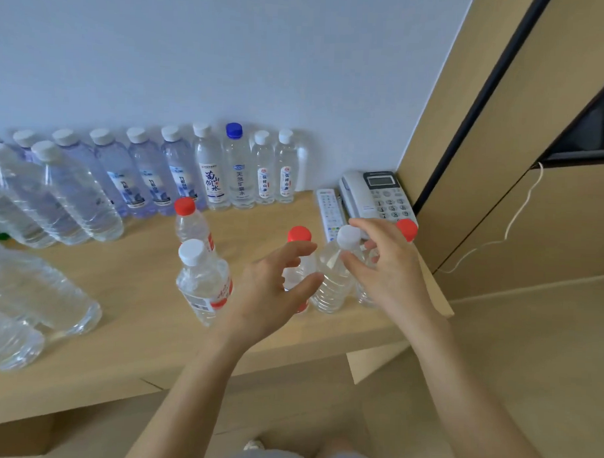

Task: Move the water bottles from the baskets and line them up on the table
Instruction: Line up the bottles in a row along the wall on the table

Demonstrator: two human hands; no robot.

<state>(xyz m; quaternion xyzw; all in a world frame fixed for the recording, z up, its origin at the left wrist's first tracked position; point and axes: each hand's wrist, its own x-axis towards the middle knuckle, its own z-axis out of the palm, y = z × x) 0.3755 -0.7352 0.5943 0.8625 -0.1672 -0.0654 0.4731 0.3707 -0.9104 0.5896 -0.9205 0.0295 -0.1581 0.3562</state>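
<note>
In the head view, both arms reach over the light wooden surface (136,326). The left grip (274,293) is spread, with the fingers loosely bent and the thumb apart. It holds nothing. Just behind it stands a clear plastic water bottle with a red cap (298,235), partly hidden by the fingers.

The right grip (391,269) is half curled beside a clear ribbed water bottle with a white cap (331,284), which stands upright between the two grips. The thumb lies at the shoulder of this bottle, but I cannot tell if the grip really pinches it.

Behind the right grip, a second red-capped clear bottle (407,229) shows. Left of the left grip stands a white-capped clear bottle with a red label (203,280). Far beyond both grips, a row of upright clear bottles (210,177) stands along the pale wall, and beyond the right grip lie a grey desk telephone (380,194) and a white remote control (328,209).
</note>
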